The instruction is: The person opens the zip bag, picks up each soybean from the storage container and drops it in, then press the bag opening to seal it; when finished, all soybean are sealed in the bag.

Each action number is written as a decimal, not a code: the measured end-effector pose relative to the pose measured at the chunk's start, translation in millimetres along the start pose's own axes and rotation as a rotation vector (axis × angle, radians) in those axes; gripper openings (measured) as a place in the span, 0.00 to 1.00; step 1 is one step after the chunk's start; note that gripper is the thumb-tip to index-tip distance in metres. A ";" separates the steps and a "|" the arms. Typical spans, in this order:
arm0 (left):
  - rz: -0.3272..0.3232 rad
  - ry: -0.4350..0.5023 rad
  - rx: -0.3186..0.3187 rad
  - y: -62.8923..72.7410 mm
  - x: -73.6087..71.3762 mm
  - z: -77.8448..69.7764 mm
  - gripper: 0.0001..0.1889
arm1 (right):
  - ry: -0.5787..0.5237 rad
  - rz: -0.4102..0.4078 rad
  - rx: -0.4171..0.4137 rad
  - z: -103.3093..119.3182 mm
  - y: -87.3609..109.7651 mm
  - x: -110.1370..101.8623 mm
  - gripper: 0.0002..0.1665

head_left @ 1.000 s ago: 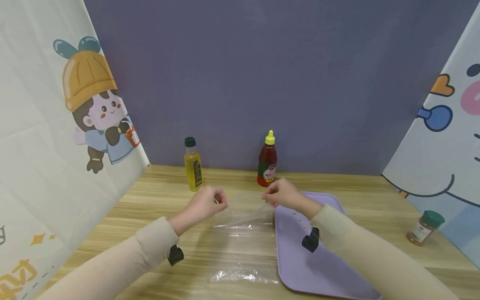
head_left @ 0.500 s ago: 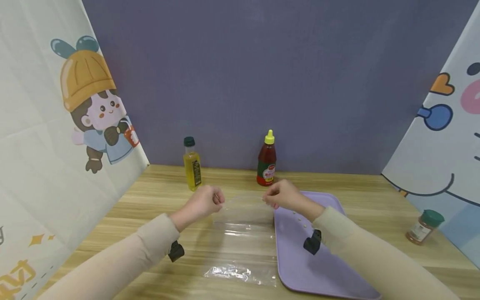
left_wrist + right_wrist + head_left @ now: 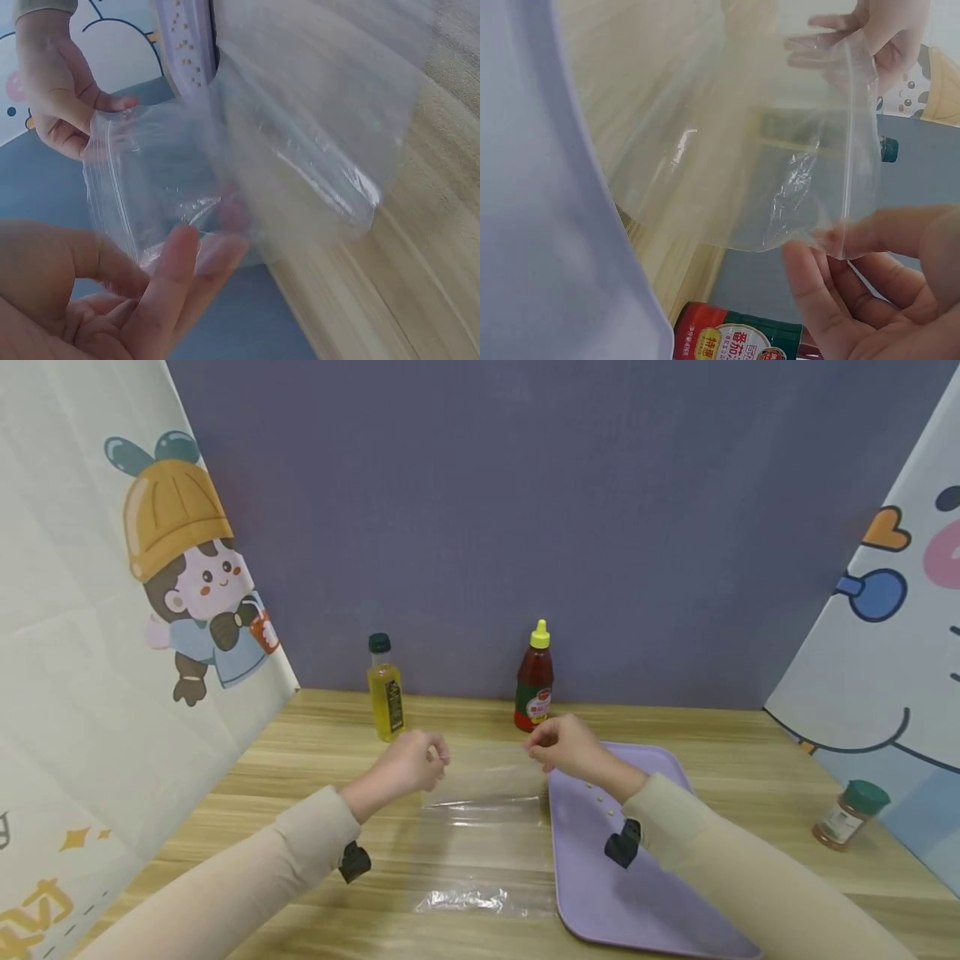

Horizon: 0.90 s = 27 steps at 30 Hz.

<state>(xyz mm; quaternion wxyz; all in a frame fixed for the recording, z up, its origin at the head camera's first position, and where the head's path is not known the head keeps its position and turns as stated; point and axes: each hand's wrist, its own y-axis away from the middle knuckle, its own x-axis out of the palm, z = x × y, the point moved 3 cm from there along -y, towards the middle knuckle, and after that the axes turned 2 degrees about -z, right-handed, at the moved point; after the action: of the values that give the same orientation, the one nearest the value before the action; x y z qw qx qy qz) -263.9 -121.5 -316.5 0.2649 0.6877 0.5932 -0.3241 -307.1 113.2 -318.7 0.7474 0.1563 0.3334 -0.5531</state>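
Observation:
A clear zip-top plastic bag (image 3: 480, 852) hangs between the two hands, its lower part lying on the wooden table. My left hand (image 3: 408, 764) pinches the upper left corner by the zip strip; in the left wrist view, that hand's other fingers (image 3: 176, 277) extend along the film. At the upper right corner my right hand (image 3: 573, 750) pinches the edge between thumb and fingertips, which the right wrist view shows closely beside the zip strip (image 3: 847, 157). Nothing is visible inside the bag. The right forearm passes over a lilac tray (image 3: 600, 893).
Several small pale bits (image 3: 184, 45) lie on the tray. Behind the hands stand an oil bottle (image 3: 386, 697) with a dark cap and a ketchup bottle (image 3: 535, 685) with a yellow nozzle. A green-lidded spice jar (image 3: 847, 817) stands far right. Fabric screens (image 3: 480, 527) enclose the table.
Both hands stay nearly in place, the left shifting slightly leftward. The bag's upper film has changed its folds between them, and its lower edge has shifted slightly on the table.

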 end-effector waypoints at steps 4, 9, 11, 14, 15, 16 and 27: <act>0.020 0.036 -0.019 0.7 1.3 0.3 0.04 | 0.019 -0.019 -0.023 0.9 -0.4 0.8 0.05; 0.017 0.055 -0.012 -2.1 4.0 6.0 0.07 | 0.030 0.011 -0.031 -2.4 2.7 7.0 0.05; 0.009 0.059 0.000 -3.0 5.1 9.3 0.08 | 0.033 0.025 -0.036 -4.3 4.5 10.1 0.06; 0.011 0.053 0.029 -4.7 7.9 15.3 0.09 | 0.053 0.035 -0.058 -7.4 6.6 14.2 0.06; 0.014 0.043 0.036 -5.4 9.1 17.6 0.09 | 0.062 0.037 -0.069 -8.6 7.1 15.4 0.06; 0.017 0.034 0.041 -5.9 10.0 19.5 0.09 | 0.073 0.039 -0.078 -9.8 7.6 16.3 0.06; -0.060 -0.121 0.293 -6.3 16.9 13.0 0.14 | 0.066 0.043 -0.096 -16.8 9.1 21.8 0.05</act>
<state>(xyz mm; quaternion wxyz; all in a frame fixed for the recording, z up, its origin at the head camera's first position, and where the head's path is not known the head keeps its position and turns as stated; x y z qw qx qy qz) -270.3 -119.3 -337.7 0.1871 0.6803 0.5426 -0.4558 -300.4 110.7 -346.8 0.7544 0.1456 0.3807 -0.5146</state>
